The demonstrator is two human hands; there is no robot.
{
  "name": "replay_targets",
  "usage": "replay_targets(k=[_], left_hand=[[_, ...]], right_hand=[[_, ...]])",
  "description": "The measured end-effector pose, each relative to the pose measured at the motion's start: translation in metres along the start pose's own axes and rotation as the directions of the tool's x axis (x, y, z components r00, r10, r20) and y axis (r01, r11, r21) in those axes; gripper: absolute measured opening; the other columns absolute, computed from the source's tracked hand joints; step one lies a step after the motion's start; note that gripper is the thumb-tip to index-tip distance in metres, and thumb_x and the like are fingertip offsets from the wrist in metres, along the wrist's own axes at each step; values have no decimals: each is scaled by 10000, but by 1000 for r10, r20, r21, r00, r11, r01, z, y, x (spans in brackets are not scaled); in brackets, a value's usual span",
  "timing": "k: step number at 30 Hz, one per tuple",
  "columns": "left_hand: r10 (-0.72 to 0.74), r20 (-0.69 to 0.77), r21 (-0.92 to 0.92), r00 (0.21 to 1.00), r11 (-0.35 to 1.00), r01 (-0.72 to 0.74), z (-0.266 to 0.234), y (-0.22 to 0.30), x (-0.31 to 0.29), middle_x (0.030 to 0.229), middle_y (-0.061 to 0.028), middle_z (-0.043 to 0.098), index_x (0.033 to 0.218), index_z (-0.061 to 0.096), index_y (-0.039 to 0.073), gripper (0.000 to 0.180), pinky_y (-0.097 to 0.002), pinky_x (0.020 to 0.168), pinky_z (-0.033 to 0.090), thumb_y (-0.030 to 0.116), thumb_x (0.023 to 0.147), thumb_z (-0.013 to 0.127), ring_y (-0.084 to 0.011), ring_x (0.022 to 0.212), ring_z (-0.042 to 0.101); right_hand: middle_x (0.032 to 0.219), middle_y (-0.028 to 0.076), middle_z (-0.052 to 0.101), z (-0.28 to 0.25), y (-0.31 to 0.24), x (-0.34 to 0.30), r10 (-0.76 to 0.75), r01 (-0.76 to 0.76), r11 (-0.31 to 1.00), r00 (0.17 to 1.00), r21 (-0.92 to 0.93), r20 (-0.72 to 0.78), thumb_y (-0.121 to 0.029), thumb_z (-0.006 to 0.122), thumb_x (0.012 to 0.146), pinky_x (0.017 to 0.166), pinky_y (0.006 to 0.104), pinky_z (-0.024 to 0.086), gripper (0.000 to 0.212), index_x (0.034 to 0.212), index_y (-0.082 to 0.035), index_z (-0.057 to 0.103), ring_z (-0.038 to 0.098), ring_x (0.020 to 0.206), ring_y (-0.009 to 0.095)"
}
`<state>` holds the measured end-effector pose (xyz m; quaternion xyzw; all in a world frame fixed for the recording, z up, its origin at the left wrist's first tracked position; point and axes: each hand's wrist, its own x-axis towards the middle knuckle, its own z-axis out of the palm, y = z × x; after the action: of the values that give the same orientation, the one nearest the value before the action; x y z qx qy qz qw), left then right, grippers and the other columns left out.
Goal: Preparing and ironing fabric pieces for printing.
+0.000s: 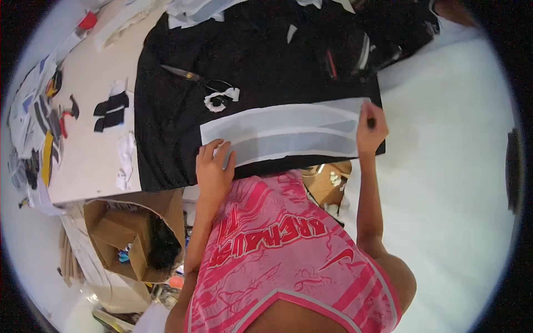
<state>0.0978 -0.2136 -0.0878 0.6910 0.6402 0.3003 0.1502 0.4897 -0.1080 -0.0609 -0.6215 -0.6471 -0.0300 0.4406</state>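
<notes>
A long pale grey and white strip of fabric (286, 130), gently curved, lies across black cloth (172, 133) on the table in front of me. My left hand (214, 166) rests on the strip's near left corner, fingers spread and slightly bent. At the right end, my right hand (373, 130) is closed, its fingertips touching the strip's far corner. A small dark thing shows within that hand; its kind is unclear. Beyond the strip lie scissors (191, 76) with dark handles, blades pointing left. A crumpled white scrap (216, 101) sits against their handles.
Black pieces (112, 111) and red-handled pliers (65, 122) are on the pale table to the left. An open cardboard box (119, 236) stands below its near edge. White material (444, 166) spreads along the right. More pale fabric (197, 12) lies at the far edge.
</notes>
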Motion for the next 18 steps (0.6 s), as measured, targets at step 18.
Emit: replay_targets(k=[18], left_hand=[[-128,-158,33,979,990,135,3,-19,8,1140,-144,683,1129,742,82,268,-449,877,504,83,861,741,-348,1018,647]], right_hand=[[868,211,706,272,-215,38,-291,254,945,373,205,881,-203,751,747,765,466,583,308,968,10,755,712,850,387]])
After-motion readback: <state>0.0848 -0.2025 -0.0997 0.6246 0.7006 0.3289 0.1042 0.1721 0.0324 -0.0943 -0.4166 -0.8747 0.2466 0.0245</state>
